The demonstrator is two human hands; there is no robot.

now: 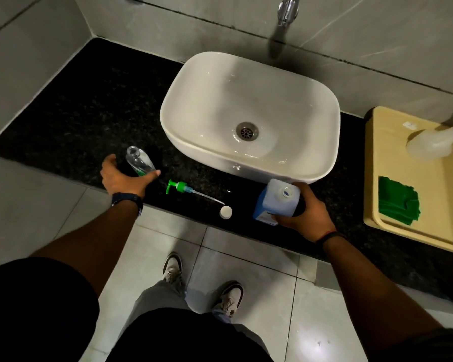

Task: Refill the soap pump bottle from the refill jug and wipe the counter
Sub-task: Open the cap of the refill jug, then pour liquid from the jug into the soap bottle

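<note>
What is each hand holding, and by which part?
The left hand grips the clear pump bottle at its base; the right hand grips the blue refill jug by its side.

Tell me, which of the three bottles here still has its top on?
The whitish spray bottle on the beige tray: its orange-tipped sprayer is fitted. The clear pump bottle and the blue jug both have bare, open necks.
</note>
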